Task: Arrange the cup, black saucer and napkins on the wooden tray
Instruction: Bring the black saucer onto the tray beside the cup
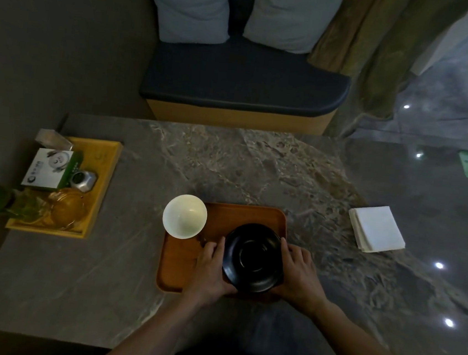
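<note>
Both of my arms are reaching forward over the gray stone counter (257,165). My left hand (208,264) and my right hand (299,271) are gripping the round, shiny black saucer (253,257) by its two sides, fingers curling around its rim. It is sitting over the right part of the smooth wooden tray (177,269) with rounded corners. A round white cup (184,220) is sitting at the tray's far left corner, hanging over the edge. Square white napkins (376,228) are lying in a stack well apart on the right, with lots of bare counter between.
</note>
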A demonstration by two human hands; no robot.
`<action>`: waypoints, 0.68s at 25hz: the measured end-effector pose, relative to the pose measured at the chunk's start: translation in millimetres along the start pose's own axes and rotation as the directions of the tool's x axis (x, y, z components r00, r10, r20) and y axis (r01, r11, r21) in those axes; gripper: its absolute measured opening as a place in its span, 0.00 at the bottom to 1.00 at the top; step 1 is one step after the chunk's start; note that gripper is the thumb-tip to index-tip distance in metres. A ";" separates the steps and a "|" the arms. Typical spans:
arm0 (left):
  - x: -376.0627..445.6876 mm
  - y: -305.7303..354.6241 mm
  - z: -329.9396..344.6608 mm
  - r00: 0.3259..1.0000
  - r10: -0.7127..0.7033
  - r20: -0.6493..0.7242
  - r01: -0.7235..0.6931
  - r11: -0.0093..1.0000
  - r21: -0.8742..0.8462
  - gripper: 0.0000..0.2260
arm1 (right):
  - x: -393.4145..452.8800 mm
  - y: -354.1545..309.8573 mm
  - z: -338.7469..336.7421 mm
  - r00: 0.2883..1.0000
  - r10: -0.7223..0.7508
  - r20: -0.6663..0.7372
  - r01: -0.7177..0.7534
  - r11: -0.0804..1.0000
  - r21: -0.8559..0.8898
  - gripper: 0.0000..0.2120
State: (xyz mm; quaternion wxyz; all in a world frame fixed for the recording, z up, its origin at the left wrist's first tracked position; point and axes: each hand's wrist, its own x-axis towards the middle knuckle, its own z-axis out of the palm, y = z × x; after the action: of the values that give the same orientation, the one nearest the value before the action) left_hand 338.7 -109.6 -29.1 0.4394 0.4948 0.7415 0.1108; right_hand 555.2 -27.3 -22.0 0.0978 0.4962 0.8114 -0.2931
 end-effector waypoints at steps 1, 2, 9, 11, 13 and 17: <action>1.2 0.7 0.2 1.000 0.010 -0.011 -0.010 1.000 0.006 0.57 | 2.1 0.5 0.0 1.000 0.000 -0.003 0.000 1.000 -0.005 0.58; 2.4 1.9 0.6 1.000 0.020 -0.024 -0.020 1.000 0.012 0.56 | 4.4 1.0 -0.3 1.000 0.001 -0.007 -0.001 1.000 -0.009 0.57; 9.3 2.6 1.4 0.999 0.026 -0.041 -0.026 1.000 0.012 0.53 | 11.8 1.0 -1.1 1.000 0.014 -0.010 -0.014 0.999 -0.029 0.56; 11.0 2.2 0.3 0.999 0.033 -0.040 -0.032 0.999 0.023 0.54 | 12.2 0.3 0.0 1.000 0.016 -0.021 -0.017 0.999 -0.037 0.55; 12.0 2.0 -0.8 0.999 0.033 -0.034 -0.031 0.999 0.042 0.54 | 11.9 -0.3 0.4 0.999 0.018 -0.029 -0.019 0.999 -0.035 0.54; 13.0 2.0 -2.7 1.000 0.023 -0.010 -0.022 0.999 0.038 0.54 | 11.3 -1.7 1.0 0.999 0.019 -0.026 -0.019 0.999 -0.027 0.55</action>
State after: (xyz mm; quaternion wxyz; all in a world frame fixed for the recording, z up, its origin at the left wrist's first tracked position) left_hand 336.3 -97.1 -33.4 0.4246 0.5108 0.7402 0.1041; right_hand 548.1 -20.0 -27.2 0.0968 0.5063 0.8118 -0.2744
